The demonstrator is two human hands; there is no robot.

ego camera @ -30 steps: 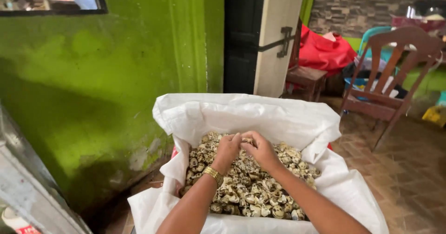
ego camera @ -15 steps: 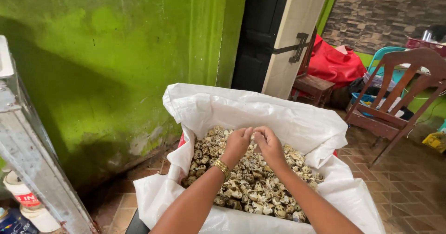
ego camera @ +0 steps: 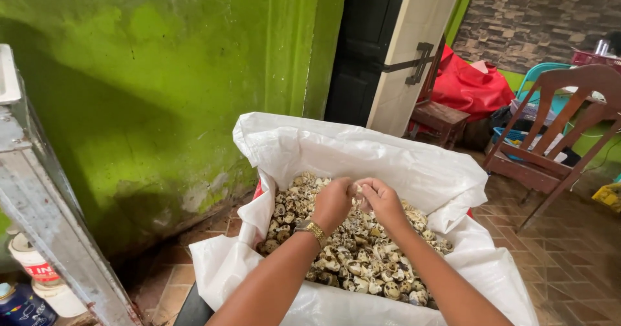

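Head view shows both hands meeting over a heap of small speckled eggs [ego camera: 352, 251], which fill a container lined with a white woven sack [ego camera: 414, 171] in the near middle of the scene. The left hand [ego camera: 331, 203] and right hand [ego camera: 381, 196] are drawn together, fingertips pinched on one small egg [ego camera: 357, 188] held just above the heap; a gold wristwatch [ego camera: 312, 228] sits on the left wrist. Compared with half a second and a second ago, the hands have hardly shifted: they stay closed together at the same spot over the far part of the pile, and only the camera has tilted and drifted, so the work on that single egg seems to be continuing rather than finished. To the left rises a green wall [ego camera: 162, 93], with a grey metal frame [ego camera: 45, 216] at the near left. Far right stand a wooden chair [ego camera: 556, 132] and a red bag [ego camera: 472, 83] beside a dark door [ego camera: 365, 41].
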